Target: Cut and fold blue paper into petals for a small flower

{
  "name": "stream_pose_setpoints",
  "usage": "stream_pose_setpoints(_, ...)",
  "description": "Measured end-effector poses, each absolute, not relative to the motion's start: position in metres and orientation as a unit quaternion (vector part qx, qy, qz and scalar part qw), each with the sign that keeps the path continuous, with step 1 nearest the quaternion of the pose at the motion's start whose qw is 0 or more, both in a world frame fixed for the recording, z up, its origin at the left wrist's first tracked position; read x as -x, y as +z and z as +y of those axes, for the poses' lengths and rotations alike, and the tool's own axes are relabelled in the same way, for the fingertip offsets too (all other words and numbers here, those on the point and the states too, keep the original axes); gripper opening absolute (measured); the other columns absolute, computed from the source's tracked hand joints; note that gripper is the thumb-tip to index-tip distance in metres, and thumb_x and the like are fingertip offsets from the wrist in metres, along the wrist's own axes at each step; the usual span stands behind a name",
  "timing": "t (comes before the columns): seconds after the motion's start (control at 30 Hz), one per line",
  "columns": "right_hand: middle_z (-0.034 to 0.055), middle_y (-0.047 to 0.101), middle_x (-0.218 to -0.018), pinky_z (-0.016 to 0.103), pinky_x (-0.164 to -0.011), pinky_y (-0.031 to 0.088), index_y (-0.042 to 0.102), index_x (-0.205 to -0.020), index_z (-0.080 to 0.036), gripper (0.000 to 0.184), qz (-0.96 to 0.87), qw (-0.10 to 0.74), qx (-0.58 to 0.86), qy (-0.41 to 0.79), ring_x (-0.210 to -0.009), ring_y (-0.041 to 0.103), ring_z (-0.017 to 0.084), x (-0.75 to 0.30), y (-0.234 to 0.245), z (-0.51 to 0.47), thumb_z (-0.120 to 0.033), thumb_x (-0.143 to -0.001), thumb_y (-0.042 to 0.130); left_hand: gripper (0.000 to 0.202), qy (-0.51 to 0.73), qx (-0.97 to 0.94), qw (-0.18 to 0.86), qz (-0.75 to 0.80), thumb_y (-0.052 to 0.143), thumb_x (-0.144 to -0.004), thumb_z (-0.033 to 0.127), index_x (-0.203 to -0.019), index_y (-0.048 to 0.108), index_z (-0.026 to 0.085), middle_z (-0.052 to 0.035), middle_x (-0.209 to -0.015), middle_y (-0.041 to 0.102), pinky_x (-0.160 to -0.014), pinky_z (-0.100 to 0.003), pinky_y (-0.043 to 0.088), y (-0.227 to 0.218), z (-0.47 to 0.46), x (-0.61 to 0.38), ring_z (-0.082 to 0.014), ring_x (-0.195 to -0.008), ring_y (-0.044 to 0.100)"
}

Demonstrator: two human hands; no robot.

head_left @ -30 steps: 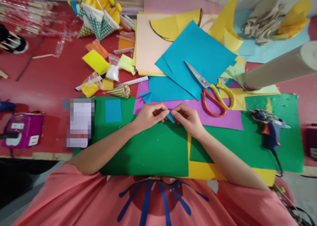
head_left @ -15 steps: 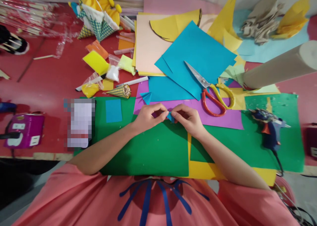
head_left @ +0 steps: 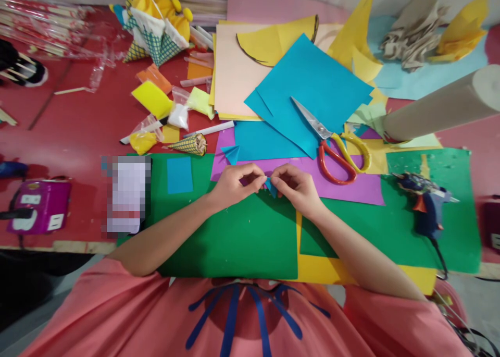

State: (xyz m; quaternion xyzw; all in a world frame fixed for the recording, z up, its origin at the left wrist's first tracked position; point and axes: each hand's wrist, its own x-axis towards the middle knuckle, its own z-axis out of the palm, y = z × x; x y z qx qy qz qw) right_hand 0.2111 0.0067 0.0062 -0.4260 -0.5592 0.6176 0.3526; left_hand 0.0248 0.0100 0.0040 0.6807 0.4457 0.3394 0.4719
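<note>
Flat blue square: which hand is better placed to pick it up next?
Likely the left hand: the flat blue square is nearer it, and the right hand would reach across. Both touch the folded blue paper between them.

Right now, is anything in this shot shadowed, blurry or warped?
Head view: soft shadow on the green sheet beside the left forearm; head view: blocky pixelation over the flat object at left; head view: wide-angle stretch seems to elongate the pale roll at right; head view: blue paper between the fingers too small to read.
</note>
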Motion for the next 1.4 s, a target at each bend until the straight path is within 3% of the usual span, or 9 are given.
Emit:
stream_pose_setpoints(0.5, -0.0024, 0.054, -0.066, 0.02, -0.048, 0.042, 0.056, -0.079, -0.017, 0.017, -0.549, 0.355, 0.429, 0.623, -0.051, 0.05, 0.007, -0.212, 0.011, 0.01, -0.033, -0.083, 0.06, 0.016, 0.393, -0.614, 0.483, 0.486, 0.058, -0.083, 0.026, -0.071, 0.059, 0.016, 0.0028, -0.054, 0.061, -0.04, -0.012, 0.043, 0.012, 0.008, -0.028, -0.0051, -0.044, 0.057)
stream_pose_setpoints(0.73, -0.0018, 0.055, -0.065, 0.02, -0.049, 0.037, 0.057, -0.078, -0.016, 0.009, -0.634, 0.305, 0.431, 0.565, -0.051, 0.045, 0.006, -0.211, 0.008, 0.008, -0.024, -0.082, 0.057, 0.019, 0.405, -0.631, 0.445, 0.49, 0.056, -0.084, 0.027, -0.068, 0.059, 0.016, 0.0051, -0.05, 0.051, -0.04, -0.014, 0.035, 0.013, 0.012, -0.027, -0.0038, -0.042, 0.045)
stream_pose_setpoints(0.97, -0.0045, 0.048, -0.059, 0.02, -0.05, 0.033, 0.056, -0.073, -0.016, 0.005, -0.691, 0.295, 0.391, 0.531, -0.05, 0.036, 0.005, -0.21, 0.011, 0.008, -0.015, -0.078, 0.054, 0.024, 0.373, -0.64, 0.473, 0.477, 0.053, -0.085, 0.029, -0.064, 0.052, 0.017, 0.0069, -0.047, 0.041, -0.036, -0.016, 0.025, 0.012, 0.012, -0.028, -0.0035, -0.039, 0.033)
stream_pose_setpoints(1.23, -0.0017, 0.054, -0.064, 0.021, -0.049, 0.037, 0.056, -0.075, -0.017, 0.01, -0.607, 0.315, 0.438, 0.584, -0.052, 0.046, 0.008, -0.211, 0.01, 0.008, -0.025, -0.081, 0.056, 0.019, 0.356, -0.62, 0.489, 0.499, 0.057, -0.083, 0.036, -0.08, 0.059, 0.018, 0.0055, -0.053, 0.047, -0.04, -0.017, 0.031, 0.009, 0.016, -0.029, -0.0056, -0.045, 0.04)
stream_pose_setpoints(1.4, -0.0027, 0.054, -0.062, 0.02, -0.047, 0.038, 0.055, -0.077, -0.018, 0.015, -0.58, 0.341, 0.443, 0.593, -0.05, 0.048, 0.007, -0.211, 0.01, 0.008, -0.031, -0.083, 0.058, 0.021, 0.331, -0.676, 0.464, 0.467, 0.057, -0.082, 0.033, -0.069, 0.053, 0.017, 0.0017, -0.068, 0.053, -0.054, -0.019, 0.043, 0.009, 0.016, -0.027, -0.008, -0.06, 0.051)
